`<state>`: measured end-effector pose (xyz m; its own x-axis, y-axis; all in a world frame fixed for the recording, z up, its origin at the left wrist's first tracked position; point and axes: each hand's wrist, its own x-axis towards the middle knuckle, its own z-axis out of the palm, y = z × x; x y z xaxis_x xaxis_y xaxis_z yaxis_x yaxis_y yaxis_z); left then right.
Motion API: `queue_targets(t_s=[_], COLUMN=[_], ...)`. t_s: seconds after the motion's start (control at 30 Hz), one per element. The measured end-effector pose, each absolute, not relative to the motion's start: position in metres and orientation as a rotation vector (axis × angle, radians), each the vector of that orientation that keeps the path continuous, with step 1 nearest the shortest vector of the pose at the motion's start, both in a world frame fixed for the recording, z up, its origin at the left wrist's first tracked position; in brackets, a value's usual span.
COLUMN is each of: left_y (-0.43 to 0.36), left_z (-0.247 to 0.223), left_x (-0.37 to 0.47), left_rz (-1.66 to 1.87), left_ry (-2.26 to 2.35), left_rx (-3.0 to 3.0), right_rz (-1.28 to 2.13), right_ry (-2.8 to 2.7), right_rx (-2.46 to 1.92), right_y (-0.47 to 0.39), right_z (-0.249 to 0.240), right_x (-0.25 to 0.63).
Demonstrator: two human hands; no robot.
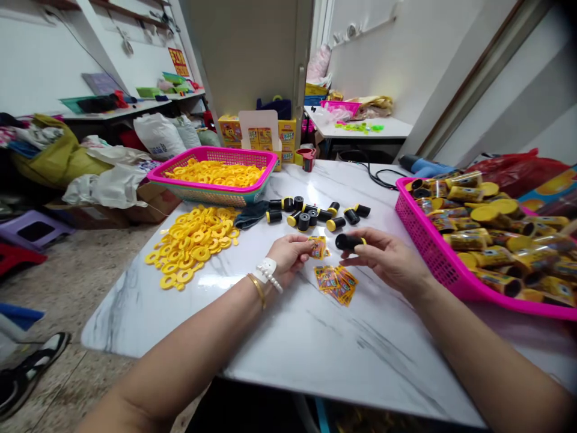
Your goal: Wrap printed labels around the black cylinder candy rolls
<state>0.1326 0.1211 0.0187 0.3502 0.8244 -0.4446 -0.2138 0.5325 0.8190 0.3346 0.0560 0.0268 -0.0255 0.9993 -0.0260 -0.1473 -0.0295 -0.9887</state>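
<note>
My left hand (288,257) pinches a small printed orange wrapper (319,247) above the marble-patterned table. Just to its right, my right hand (383,255) holds a black cylinder (347,242) with a yellow end, lying sideways between thumb and fingers. The wrapper and the cylinder are apart. Below and between the hands lies a fanned pile of printed wrappers (337,284). Behind the hands several black cylinders with yellow ends (303,221) stand or lie in a loose group. Left of them spreads a heap of yellow rings (193,240).
A pink basket (210,156) of yellow rings stands at the back left. On the right, another pink basket (433,258) holds many wrapped cylinders. A dark cloth (251,214) lies beside the ring heap. Printed boxes (286,135), a red object (307,159) and a black cable (376,177) are behind.
</note>
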Motion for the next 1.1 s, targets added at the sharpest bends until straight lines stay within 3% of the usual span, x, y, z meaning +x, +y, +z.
queue_targets(t_s=[0.27,0.67,0.87,1.03,1.1], left_y=[0.115,0.113,0.118,0.117,0.116], left_z=[0.021,0.019,0.018,0.017,0.018], left_x=[0.134,0.133,0.131,0.131,0.132], left_rz=[0.717,0.673,0.678,0.688,0.699], left_ry=[0.879,0.825,0.787,0.777,0.764], left_rx=[0.746,0.826,0.850,0.868,0.869], right_rz=[1.446,0.874,1.206,0.447,0.329], right_ry=[-1.111,-1.359,-1.194,-1.573,-1.585], right_rx=[-1.188,-1.377,-1.371,-1.355,-1.307], right_y=[0.054,0.051,0.052,0.047,0.046], right_z=[0.016,0.022,0.021,0.016,0.014], right_x=[0.324,0.316,0.312,0.307,0.307])
